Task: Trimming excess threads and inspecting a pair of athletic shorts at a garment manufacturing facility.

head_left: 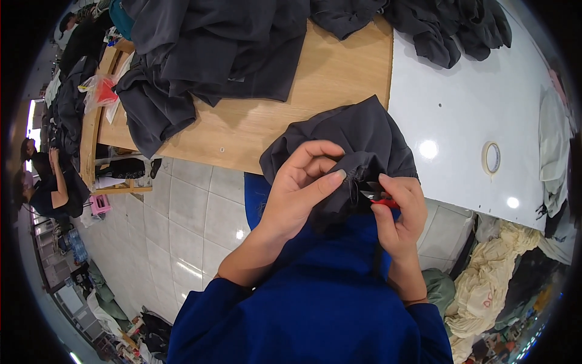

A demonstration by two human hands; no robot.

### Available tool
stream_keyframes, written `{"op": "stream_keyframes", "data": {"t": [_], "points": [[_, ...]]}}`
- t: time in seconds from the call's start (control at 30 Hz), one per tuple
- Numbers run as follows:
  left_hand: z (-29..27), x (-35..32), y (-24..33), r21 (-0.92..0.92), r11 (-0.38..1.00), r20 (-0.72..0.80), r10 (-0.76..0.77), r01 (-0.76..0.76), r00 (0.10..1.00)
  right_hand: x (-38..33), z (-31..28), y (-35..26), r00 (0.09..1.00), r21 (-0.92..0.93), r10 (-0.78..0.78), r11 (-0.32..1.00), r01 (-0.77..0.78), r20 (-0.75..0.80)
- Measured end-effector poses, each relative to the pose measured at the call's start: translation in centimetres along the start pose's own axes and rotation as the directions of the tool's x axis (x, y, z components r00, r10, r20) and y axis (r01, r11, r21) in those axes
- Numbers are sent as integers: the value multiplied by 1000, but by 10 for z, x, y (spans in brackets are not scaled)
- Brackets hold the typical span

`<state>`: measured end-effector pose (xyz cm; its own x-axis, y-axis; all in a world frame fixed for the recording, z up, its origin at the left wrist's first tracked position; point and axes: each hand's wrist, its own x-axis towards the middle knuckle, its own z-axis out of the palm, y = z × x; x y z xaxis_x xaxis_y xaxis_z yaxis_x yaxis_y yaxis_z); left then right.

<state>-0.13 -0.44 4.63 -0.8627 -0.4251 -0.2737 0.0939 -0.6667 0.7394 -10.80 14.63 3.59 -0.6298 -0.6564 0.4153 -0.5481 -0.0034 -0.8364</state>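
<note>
A dark grey garment (357, 130) drapes over the front edge of the wooden table and hangs toward my lap. My left hand (303, 182) pinches a gathered edge of it between thumb and fingers. Loose dark threads dangle from that edge. In my right hand (400, 212) is a pair of small red-handled thread snips (381, 199), held between thumb and fingers. Their metal blades point left at the threads, close to the cloth. Whether the blades touch a thread I cannot tell.
More dark grey garments (224, 48) are heaped on the wooden table (339, 67). A white tabletop (461, 133) adjoins at the right, with a tape roll (491, 158) on it. Cream cloth (491, 279) is piled at the lower right. Another person (51, 182) sits at the far left.
</note>
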Motion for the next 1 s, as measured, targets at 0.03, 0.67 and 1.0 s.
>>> {"op": "stream_keyframes", "data": {"t": [0.03, 0.67, 1.0], "points": [[0, 0, 0, 8, 1000, 3, 25, -25, 1000, 1, 1, -1, 1000, 1, -1, 1000, 1, -1], [1, -3, 0, 1, 998, 46, 60, -61, 997, 6, 6, 0, 994, -224, -97, 971, 82, -54], [1, -3, 1, 13, 998, 59, 59, -60, 996, 9, 6, -4, 993, -260, -109, 961, 97, -33]]}}
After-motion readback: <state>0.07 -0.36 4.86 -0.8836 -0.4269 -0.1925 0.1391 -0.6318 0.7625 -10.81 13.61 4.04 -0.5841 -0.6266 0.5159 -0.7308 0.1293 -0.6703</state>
